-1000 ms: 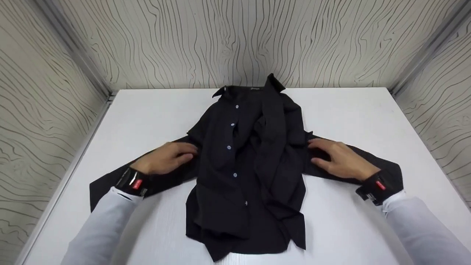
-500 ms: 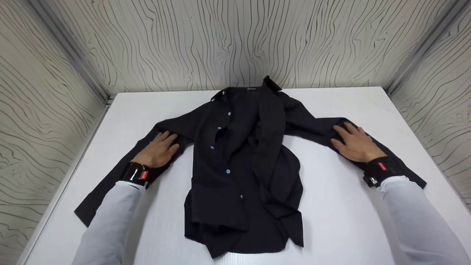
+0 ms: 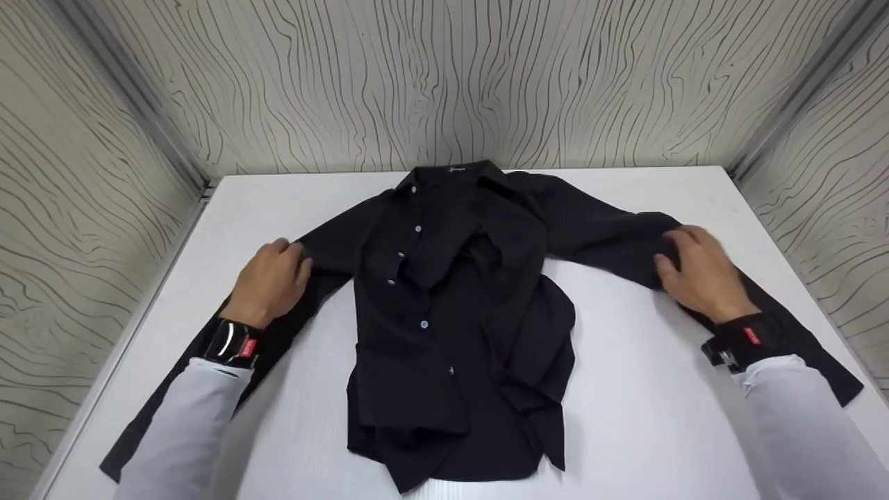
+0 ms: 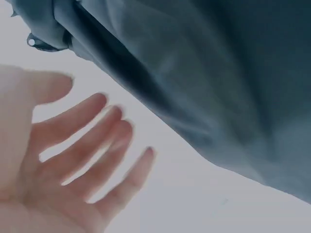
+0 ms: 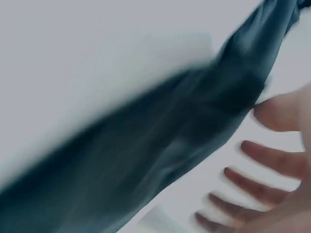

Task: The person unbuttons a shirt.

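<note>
A black button-up shirt (image 3: 410, 389) lies front up on the white table, its collar (image 3: 500, 182) toward the back wall and its lower front rumpled. Both sleeves spread outward and slant toward me. Above the left-hand sleeve (image 3: 333, 243) is my left hand (image 3: 271, 281); the left wrist view shows its fingers (image 4: 87, 160) loosely spread with nothing between them. My right hand (image 3: 701, 271) is over the other sleeve (image 3: 604, 229), fingers (image 5: 265, 155) relaxed and apart in the right wrist view. Whether either hand touches cloth I cannot tell.
The white table (image 3: 639, 417) extends around the shirt. A wood-grain patterned wall (image 3: 444, 76) rises behind it, with similar panels and grey metal posts (image 3: 149, 104) at both sides.
Both hands have moved outward from the shirt's body along the sleeves, which now reach farther out and lie straighter. The raised collar side has settled lower.
</note>
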Motion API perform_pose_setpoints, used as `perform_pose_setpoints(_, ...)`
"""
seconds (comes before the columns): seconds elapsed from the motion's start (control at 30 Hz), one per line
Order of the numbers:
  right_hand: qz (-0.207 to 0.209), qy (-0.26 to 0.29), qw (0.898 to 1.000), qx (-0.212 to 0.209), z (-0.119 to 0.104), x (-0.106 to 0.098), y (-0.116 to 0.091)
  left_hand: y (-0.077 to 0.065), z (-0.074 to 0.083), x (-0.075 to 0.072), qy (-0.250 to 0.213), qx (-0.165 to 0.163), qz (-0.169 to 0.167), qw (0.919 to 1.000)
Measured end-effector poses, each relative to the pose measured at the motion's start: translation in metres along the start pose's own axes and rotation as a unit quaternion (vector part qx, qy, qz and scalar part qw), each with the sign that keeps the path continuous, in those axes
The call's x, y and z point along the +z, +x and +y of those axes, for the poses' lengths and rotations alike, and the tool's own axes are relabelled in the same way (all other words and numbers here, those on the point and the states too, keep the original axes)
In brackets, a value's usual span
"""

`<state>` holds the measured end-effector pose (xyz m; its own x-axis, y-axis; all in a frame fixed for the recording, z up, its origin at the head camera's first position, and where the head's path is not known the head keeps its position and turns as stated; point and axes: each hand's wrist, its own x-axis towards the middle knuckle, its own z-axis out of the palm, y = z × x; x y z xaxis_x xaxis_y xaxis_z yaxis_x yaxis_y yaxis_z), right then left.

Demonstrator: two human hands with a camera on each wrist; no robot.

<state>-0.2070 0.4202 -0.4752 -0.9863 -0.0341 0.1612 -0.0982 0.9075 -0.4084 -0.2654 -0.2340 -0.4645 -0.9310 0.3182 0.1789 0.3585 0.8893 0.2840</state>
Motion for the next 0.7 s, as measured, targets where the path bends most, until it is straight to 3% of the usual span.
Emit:
perform_pose_setpoints(0.03,-0.001,0.007,1.000,-0.022,-0.013,0.006,0.004,0.011,-0.002,0.014,-0.007,0.025,0.017,0.9995)
perform_pose_setpoints(0.1,-0.032,0.023,0.997,-0.069,-0.040,0.020,0.016,0.035,-0.006,0.042,-0.031,0.075,0.011,0.9966)
perform_pose_setpoints(0.23,-0.108,0.030,0.987,-0.115,-0.069,0.056,0.048,0.083,-0.011,0.097,-0.059,0.126,-0.082,0.9868)
perform_pose_setpoints(0.3,-0.133,0.031,0.984,-0.116,-0.065,0.077,0.065,0.098,-0.006,0.107,-0.080,0.115,-0.137,0.9805)
perform_pose_setpoints(0.43,-0.163,0.022,0.983,-0.085,-0.051,0.092,0.084,0.113,0.009,0.105,-0.101,0.057,-0.210,0.9708)
perform_pose_setpoints(0.57,-0.183,0.004,0.983,-0.031,-0.045,0.074,0.092,0.121,0.017,0.093,-0.082,-0.003,-0.229,0.9699)
perform_pose_setpoints(0.7,-0.208,-0.020,0.978,0.007,-0.040,0.055,0.095,0.131,0.019,0.089,-0.079,-0.041,-0.240,0.9666)
